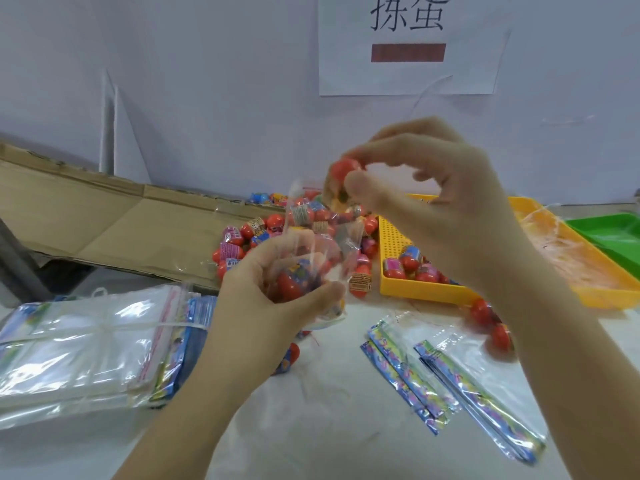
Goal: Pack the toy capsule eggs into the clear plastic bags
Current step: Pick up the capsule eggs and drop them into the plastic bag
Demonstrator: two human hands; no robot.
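Observation:
My left hand [273, 289] grips a clear plastic bag [322, 244] that holds a red capsule egg [294, 282], its mouth open upward. Just above the bag's mouth my right hand [433, 202] pinches another red capsule egg [344, 169] between thumb and fingers. A heap of red capsule eggs [256, 233] with colourful labels lies on the table behind the bag. More eggs sit in a yellow tray [412, 289]. Two loose eggs [491, 323] lie by my right wrist.
A tied bundle of clear bags [86, 348] lies at the left. Flat bags with printed headers [467, 379] lie at the front right. Flattened cardboard [104, 216] is at the back left, a green tray [613, 233] at the far right, a paper sign [408, 43] on the wall.

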